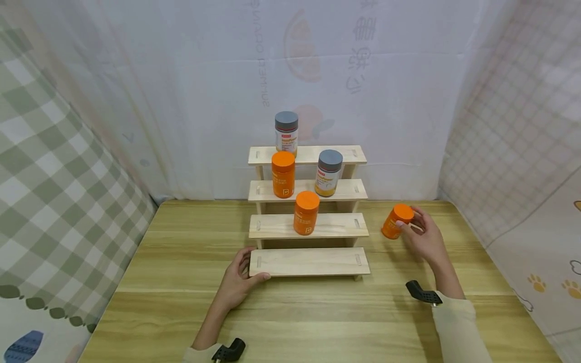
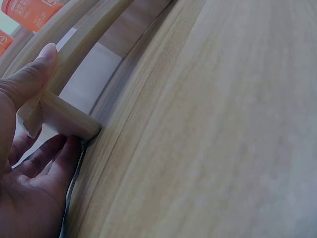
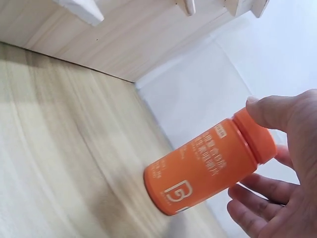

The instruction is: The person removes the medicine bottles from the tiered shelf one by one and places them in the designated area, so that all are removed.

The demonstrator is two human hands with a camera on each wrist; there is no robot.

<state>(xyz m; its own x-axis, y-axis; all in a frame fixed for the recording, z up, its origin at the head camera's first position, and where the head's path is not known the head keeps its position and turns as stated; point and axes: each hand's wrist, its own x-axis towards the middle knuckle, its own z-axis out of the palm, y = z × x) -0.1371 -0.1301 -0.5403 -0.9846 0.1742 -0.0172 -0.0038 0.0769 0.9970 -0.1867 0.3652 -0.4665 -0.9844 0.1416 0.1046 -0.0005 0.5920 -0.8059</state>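
A wooden stepped display rack [image 1: 310, 261] stands on the table. My left hand [image 1: 238, 281] grips the left end of its lowest step, the thumb [image 2: 37, 74] against the step's edge and the other fingers behind and below. To the right of the rack, my right hand [image 1: 424, 237] holds an orange bottle [image 1: 397, 222] by its lid, between thumb and fingers. That bottle leans, and its base is at or just above the tabletop; I cannot tell which.
One orange bottle [image 1: 306, 214] stands on the second step from the bottom. On the third step are another orange bottle [image 1: 283, 175] and a grey-lidded bottle [image 1: 328, 174]. A second grey-lidded bottle [image 1: 286, 132] is on the top step. White cloth [image 1: 190, 126] hangs behind.
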